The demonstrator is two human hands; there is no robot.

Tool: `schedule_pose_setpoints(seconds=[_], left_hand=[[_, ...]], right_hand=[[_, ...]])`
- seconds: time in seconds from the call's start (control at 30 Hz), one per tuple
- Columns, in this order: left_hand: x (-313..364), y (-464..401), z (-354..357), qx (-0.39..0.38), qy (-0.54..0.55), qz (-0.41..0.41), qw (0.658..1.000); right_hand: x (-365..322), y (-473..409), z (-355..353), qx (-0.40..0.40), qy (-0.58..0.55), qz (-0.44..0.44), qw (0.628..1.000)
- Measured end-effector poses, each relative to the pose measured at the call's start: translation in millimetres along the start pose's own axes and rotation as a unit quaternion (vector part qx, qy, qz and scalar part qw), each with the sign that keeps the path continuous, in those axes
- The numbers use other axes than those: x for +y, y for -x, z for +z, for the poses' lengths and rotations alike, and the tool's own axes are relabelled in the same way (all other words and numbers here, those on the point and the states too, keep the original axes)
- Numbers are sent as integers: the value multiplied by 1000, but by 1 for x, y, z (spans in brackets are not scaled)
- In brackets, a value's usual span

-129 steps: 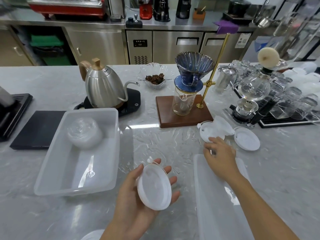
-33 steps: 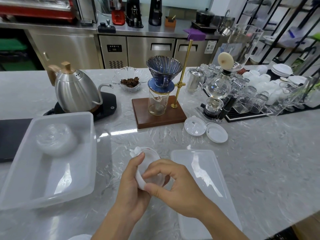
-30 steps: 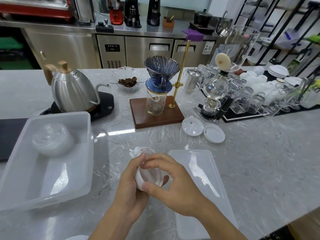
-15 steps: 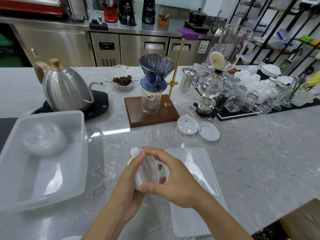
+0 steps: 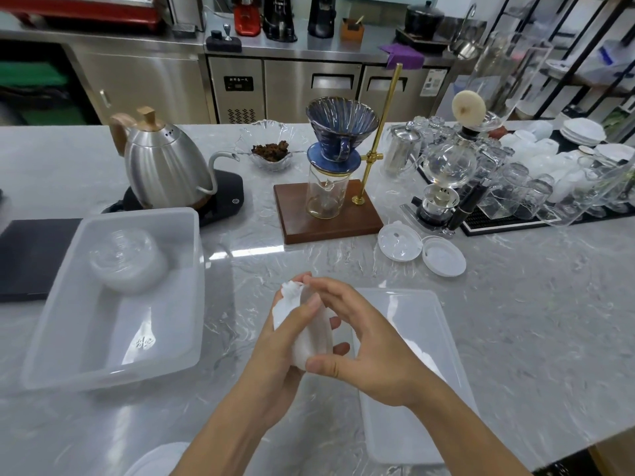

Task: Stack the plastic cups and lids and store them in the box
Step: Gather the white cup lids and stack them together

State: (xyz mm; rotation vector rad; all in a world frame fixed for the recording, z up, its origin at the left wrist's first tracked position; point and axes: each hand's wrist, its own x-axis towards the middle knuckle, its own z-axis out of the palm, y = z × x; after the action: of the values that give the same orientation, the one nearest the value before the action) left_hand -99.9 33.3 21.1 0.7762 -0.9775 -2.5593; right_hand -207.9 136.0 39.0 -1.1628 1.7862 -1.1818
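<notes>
My left hand (image 5: 280,348) grips a stack of white plastic lids (image 5: 314,334) held on edge over the counter. My right hand (image 5: 360,341) curls round the same stack from the right, thumb under it and fingers over its top. Two more white lids (image 5: 400,242) (image 5: 444,256) lie flat on the counter by the wooden stand. The translucent box (image 5: 51,324) stands at the left with a stack of clear plastic cups (image 5: 127,264) lying in its far end. The box's lid (image 5: 443,341) lies flat under my right hand.
A steel kettle (image 5: 165,166) on a black base, a blue dripper on a wooden stand (image 5: 328,209), a siphon brewer (image 5: 446,173) and a rack of glasses (image 5: 522,187) line the far side. A black mat (image 5: 27,252) lies at far left. Another white lid (image 5: 154,462) shows at the bottom edge.
My right hand took a lid from the counter about four seconds ago and brought it to the lids in my left hand. Over the last second both hands have stayed together round the stack.
</notes>
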Motion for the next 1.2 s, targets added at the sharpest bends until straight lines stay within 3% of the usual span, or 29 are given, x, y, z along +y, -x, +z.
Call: schedule_pose_setpoints(seconds=[0.27, 0.6, 1.2], left_hand=[[4, 2, -11, -8, 83, -57, 995], [-4, -1, -11, 54, 43, -58, 996], [-6, -7, -8, 40, 40, -54, 997]], right_hand=[[4, -2, 5, -12, 23, -1, 1000], [8, -2, 11, -11, 22, 32, 999], [10, 1, 10, -6, 8, 49, 999]])
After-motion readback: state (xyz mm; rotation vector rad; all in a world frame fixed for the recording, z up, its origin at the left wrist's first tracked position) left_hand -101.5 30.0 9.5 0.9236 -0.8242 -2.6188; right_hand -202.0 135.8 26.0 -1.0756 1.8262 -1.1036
